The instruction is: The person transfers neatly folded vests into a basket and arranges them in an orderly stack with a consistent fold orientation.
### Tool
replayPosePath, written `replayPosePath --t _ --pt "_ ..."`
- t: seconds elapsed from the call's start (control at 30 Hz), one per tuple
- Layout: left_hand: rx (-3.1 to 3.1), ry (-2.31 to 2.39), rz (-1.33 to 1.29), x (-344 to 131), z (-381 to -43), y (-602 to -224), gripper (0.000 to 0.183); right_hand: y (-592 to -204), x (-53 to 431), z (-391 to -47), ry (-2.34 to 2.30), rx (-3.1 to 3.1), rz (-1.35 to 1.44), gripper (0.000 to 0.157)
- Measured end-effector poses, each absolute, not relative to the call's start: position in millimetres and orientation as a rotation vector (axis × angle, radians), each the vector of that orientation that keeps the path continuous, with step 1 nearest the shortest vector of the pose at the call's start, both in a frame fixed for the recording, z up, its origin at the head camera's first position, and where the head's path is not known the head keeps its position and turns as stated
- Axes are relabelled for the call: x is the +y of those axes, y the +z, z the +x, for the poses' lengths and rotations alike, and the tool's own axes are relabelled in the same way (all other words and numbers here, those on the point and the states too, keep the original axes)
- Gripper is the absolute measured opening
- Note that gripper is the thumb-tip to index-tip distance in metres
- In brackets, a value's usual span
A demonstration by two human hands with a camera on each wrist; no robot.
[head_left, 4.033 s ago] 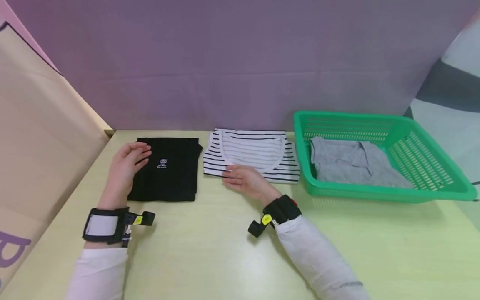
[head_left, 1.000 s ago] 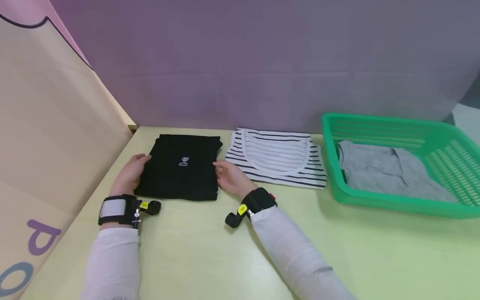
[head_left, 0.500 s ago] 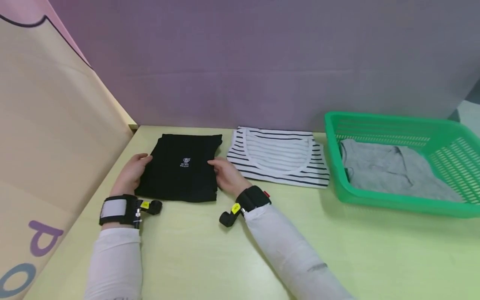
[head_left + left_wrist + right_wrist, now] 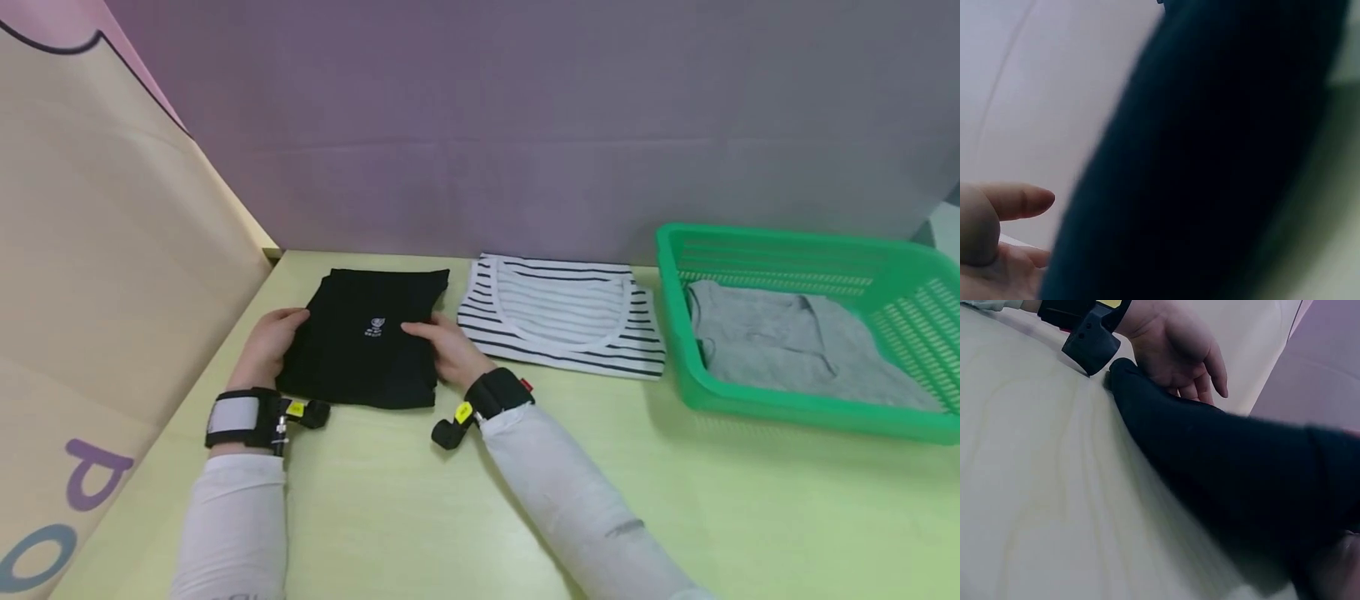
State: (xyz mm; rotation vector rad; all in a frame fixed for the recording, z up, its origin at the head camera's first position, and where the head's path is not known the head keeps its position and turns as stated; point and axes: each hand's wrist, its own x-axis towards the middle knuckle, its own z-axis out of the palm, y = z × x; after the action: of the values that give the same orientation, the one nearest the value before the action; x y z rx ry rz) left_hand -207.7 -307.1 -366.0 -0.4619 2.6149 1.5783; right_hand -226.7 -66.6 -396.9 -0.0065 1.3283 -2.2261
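A folded black T-shirt [image 4: 360, 358] with a small white print lies at the left of the table in the head view. At its left edge is my left hand [image 4: 268, 346], fingertips at the cloth. My right hand [image 4: 453, 346] grips the right side, thumb on top and the other fingers hidden underneath. Dark cloth [image 4: 1191, 162] fills most of the left wrist view, where the left thumb [image 4: 1022, 200] shows beside it. In the right wrist view the shirt [image 4: 1222, 462] bulges up from the table, and the left hand [image 4: 1179, 350] is behind its far edge.
Right of the black shirt lies a folded white shirt with dark stripes [image 4: 558, 310]. Farther right stands a green plastic basket [image 4: 810, 417] holding a folded grey garment [image 4: 780, 342]. A purple-grey cloth wall [image 4: 465, 125] closes the back, and a beige panel [image 4: 112, 250] the left.
Both hands have come to the black shirt's sides since the earliest frame. The right hand left the striped shirt, then slid its thumb inward over the black one. The head view shifted left.
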Motion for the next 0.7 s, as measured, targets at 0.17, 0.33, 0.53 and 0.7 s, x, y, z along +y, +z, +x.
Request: replayPosePath --t 0.17,0.33,0.53,0.7 --pt "2.589 1.644 -0.501 -305.6 -206.4 -365.9 0.052 -399.2 -70.1 -227.3 -2.17 1.469 0.034 0.074" --pt "2.57 1.691 -0.541 -306.3 -206.5 -365.4 0.053 -399.7 -69.4 -228.0 -2.15 1.466 -0.028 0.063" --pt "2.546 1.681 -0.536 -305.9 -206.7 -360.5 0.057 -397.0 -65.9 -226.5 -2.104 1.458 -0.049 0.068" --pt "2.486 1.678 -0.468 -303.0 -206.5 -353.0 0.062 -395.3 -63.3 -224.6 -2.054 1.448 -0.026 0.076"
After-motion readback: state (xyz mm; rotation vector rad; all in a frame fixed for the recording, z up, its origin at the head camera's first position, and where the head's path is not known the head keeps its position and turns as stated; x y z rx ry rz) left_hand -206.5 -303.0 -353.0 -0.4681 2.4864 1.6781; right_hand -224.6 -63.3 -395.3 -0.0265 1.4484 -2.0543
